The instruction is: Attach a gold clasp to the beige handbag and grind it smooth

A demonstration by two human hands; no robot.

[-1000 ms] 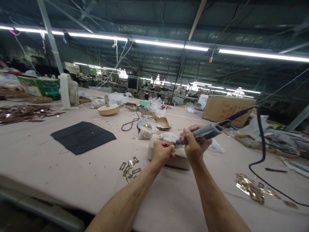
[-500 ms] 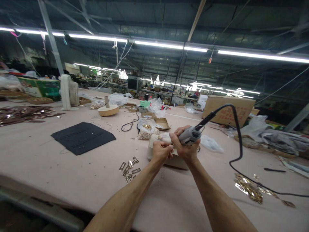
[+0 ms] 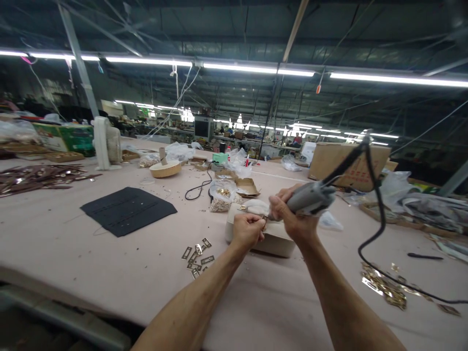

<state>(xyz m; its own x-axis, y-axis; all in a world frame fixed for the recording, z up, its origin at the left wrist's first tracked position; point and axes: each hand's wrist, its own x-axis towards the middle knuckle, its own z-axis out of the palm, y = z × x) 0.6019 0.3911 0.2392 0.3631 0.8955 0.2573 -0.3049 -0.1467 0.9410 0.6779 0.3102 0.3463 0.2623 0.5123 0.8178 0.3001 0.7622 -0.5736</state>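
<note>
My right hand [image 3: 294,219] is wrapped round a grey corded electric screwdriver [image 3: 310,197], somewhat blurred by motion, whose cable runs off to the right. Its tip points left toward my left hand [image 3: 248,229]. There the fingers pinch a small metal plate [image 3: 264,220] against the front of a cream bag [image 3: 276,241], which sits on the table under both hands. A gold fitting [image 3: 242,208] shows on the bag's top, beside its pale handle. Left of the bag lie several rectangular metal plates [image 3: 197,256].
A black sheet [image 3: 127,212] lies on the left, with a white fan [image 3: 106,144] behind. Past the cream bag stand a plastic bag of small fittings [image 3: 223,195] and a cardboard box [image 3: 347,165]. Gold plates [image 3: 383,287] are heaped at right, crossed by the black cable [image 3: 380,224].
My right hand has moved to the right and slightly up with the screwdriver, away from my left hand. More of the bag's front now shows. My left hand stays almost in place.
</note>
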